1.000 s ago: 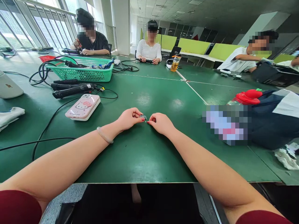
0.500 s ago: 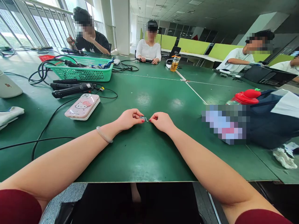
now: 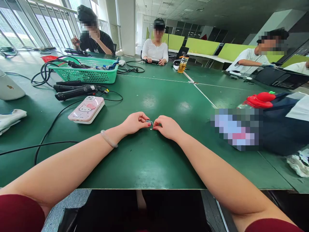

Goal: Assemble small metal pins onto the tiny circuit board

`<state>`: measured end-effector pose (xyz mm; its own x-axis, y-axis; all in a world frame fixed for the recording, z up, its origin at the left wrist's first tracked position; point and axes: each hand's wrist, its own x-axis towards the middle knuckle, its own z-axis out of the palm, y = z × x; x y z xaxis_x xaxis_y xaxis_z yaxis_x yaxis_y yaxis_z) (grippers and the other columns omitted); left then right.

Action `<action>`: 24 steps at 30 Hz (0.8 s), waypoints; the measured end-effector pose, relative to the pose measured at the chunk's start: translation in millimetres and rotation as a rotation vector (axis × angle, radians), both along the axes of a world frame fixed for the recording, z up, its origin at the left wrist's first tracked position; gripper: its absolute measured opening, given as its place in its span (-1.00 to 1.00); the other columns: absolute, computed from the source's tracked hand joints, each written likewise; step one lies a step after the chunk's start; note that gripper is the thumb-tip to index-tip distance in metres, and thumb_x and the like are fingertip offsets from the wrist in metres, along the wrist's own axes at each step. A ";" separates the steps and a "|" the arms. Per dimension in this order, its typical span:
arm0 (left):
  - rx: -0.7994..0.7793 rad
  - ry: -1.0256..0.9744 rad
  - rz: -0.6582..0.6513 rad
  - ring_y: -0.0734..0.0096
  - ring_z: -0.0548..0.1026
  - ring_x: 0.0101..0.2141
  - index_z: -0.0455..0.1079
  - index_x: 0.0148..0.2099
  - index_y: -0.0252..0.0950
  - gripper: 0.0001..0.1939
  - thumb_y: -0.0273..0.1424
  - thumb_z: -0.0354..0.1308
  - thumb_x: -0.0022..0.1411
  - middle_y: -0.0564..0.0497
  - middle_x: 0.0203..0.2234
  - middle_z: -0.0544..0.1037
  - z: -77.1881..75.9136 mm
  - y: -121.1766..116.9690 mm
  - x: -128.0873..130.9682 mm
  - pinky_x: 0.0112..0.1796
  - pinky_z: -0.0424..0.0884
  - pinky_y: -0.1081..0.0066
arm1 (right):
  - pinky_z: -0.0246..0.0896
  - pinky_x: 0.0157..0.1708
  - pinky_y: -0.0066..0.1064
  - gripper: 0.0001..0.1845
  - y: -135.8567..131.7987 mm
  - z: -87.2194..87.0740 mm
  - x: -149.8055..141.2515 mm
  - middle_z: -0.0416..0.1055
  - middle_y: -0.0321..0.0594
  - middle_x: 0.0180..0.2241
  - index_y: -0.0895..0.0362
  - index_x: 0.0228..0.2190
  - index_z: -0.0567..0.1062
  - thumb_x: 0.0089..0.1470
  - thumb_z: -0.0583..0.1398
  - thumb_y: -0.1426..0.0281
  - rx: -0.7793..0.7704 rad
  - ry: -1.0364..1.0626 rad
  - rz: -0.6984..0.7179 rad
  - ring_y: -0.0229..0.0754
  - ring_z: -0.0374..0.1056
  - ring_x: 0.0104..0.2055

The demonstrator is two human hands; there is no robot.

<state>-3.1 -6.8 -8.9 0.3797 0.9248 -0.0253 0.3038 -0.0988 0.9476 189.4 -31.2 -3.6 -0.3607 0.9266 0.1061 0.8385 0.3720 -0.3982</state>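
Observation:
Over the green table (image 3: 142,161), my left hand (image 3: 136,122) pinches a small dark piece with a white pattern (image 3: 149,122) between thumb and fingers. It looks like a tiny card or circuit board, too small to name surely. Close beside it, my right hand (image 3: 167,126) is closed in a pinch. A tiny pale, flat piece (image 3: 151,129) sticks out from its fingertips. The two hands are nearly touching. A pink and white case with a cartoon cat (image 3: 86,109) lies to the left of my left hand.
A green plastic basket (image 3: 89,75) holds cables and gloves, with black handheld tools (image 3: 76,91) before it. Black cables (image 3: 51,129) run along the left. A dark bag (image 3: 277,129) and a red-lidded container (image 3: 259,100) stand right. Several people sit around the table; a bottle (image 3: 182,65) stands farther back.
My right hand has shifted slightly toward my left, and its fingertips with the tiny pale piece now point lower, below the patterned piece. The left hand has barely moved.

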 end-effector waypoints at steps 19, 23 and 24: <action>-0.005 -0.005 -0.038 0.48 0.46 -0.47 0.31 -0.38 -0.31 -0.63 -0.28 0.40 -0.17 0.06 -0.52 0.53 -1.4 -1.5 1.3 -0.39 0.32 0.43 | 0.06 -0.35 -0.44 -0.88 -10.0 7.5 -10.0 0.39 -0.26 -0.39 0.13 -0.48 0.50 0.08 0.19 0.43 0.149 0.232 -0.114 -0.29 0.22 -0.38; -0.014 -0.035 -0.048 0.48 0.47 -0.46 0.32 -0.36 -0.32 -0.64 -0.31 0.39 -0.16 0.06 -0.51 0.53 -0.6 -2.0 1.7 -0.35 0.35 0.41 | 0.06 -0.34 -0.45 -0.89 -9.6 4.8 -12.3 0.39 -0.27 -0.39 0.13 -0.47 0.52 0.08 0.20 0.43 0.155 0.227 -0.095 -0.29 0.22 -0.37; -0.012 -0.035 -0.044 0.47 0.47 -0.45 0.33 -0.36 -0.32 -0.64 -0.31 0.39 -0.16 0.05 -0.51 0.53 -0.1 -2.1 1.8 -0.35 0.35 0.41 | 0.07 -0.34 -0.45 -0.88 -9.5 4.6 -12.1 0.40 -0.27 -0.39 0.13 -0.47 0.52 0.08 0.20 0.43 0.154 0.229 -0.092 -0.29 0.23 -0.37</action>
